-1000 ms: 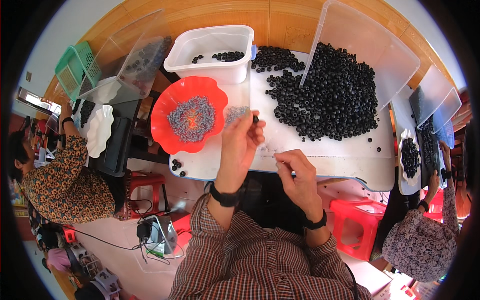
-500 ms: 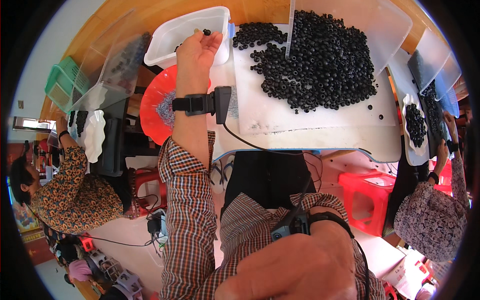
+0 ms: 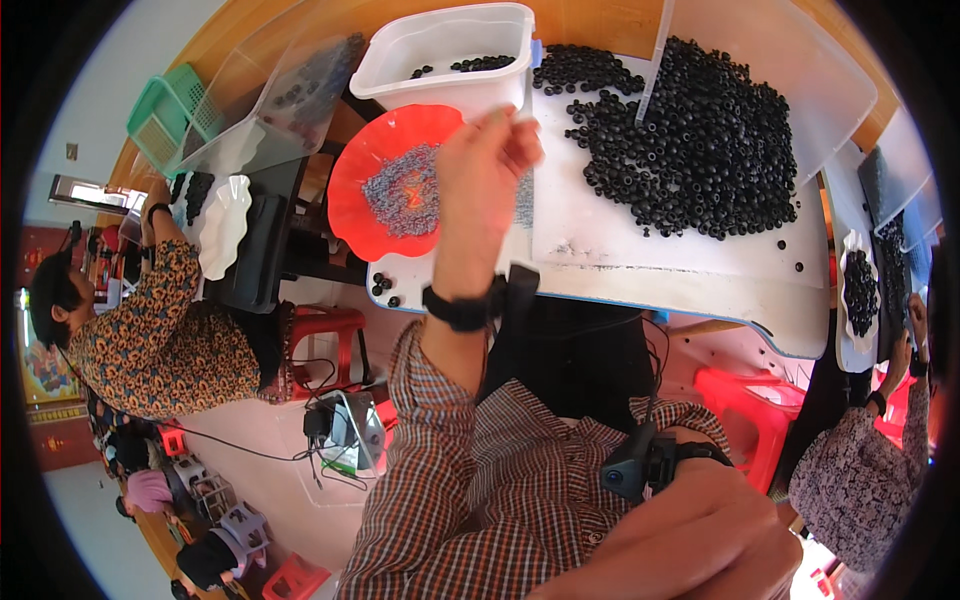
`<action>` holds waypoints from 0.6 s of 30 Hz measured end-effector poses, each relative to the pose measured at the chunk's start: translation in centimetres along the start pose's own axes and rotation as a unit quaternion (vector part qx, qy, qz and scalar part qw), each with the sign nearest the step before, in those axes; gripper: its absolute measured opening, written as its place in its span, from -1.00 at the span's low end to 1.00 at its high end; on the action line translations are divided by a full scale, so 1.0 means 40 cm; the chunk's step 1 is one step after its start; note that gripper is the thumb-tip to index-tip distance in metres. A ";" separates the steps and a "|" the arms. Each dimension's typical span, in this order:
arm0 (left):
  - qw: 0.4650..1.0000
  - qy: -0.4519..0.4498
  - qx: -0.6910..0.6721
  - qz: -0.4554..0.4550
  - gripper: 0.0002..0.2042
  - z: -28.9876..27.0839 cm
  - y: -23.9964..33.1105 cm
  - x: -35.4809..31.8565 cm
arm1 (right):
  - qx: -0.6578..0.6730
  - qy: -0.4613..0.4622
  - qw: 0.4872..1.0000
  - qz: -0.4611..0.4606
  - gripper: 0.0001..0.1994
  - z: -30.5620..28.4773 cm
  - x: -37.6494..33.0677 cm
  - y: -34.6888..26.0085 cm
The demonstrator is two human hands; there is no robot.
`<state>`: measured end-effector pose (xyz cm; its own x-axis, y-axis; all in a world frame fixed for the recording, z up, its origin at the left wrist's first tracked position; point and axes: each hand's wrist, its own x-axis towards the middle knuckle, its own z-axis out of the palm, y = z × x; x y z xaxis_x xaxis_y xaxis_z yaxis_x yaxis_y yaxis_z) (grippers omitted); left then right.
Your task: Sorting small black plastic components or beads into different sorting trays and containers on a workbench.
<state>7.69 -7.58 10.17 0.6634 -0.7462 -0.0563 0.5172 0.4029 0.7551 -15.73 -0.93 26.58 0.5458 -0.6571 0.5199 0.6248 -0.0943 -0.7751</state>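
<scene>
My left hand (image 3: 480, 185) is raised above the right edge of a red scalloped dish (image 3: 350, 225) that holds a heap of tiny grey-blue bits (image 3: 400, 190). Its fingers are bunched together, pointing toward a white tub (image 3: 440, 50) with a few black beads inside. Nothing shows between the fingertips. My right hand (image 3: 700, 540) hangs low and close to the camera, over my checked shirt; its fingers are hidden. Both wrists carry black bands. A big pile of black ring beads (image 3: 700, 130) lies on the white board (image 3: 650, 265) to the right.
A few loose beads (image 3: 385, 287) lie at the board's near left corner. A person in a patterned top (image 3: 150, 335) sits at left beside a white scalloped dish (image 3: 225, 225) and green baskets (image 3: 165, 105). Another person (image 3: 860, 480) sits at right. Red stools (image 3: 330, 325) stand below.
My left hand has pulled back from the white tub to above the red dish. My right hand has stayed low, close to the camera.
</scene>
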 end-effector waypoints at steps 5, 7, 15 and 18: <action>0.965 0.024 0.259 -0.017 -0.84 -0.004 -0.116 -0.142 | -0.102 -0.130 0.985 0.045 -0.74 -0.094 -0.028 -0.053; 0.937 0.035 0.348 -0.006 -0.82 -0.041 -0.170 -0.181 | -0.124 -0.127 0.984 0.017 -0.81 -0.117 -0.048 -0.058; 0.734 -0.014 0.652 0.190 -0.84 -0.082 -0.212 -0.224 | -0.321 -0.046 0.940 -0.107 -0.88 -0.174 -0.099 0.149; 0.720 -0.022 0.667 0.191 -0.87 -0.080 -0.214 -0.227 | -0.445 -0.134 0.882 0.079 -0.69 -0.250 -0.140 0.283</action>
<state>-1.01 -2.56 2.12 0.5858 -0.7444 0.3205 -0.6978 -0.2622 0.6665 -17.29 -5.78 11.30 0.7733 -0.5261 0.3538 -0.0912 -0.6445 -0.7592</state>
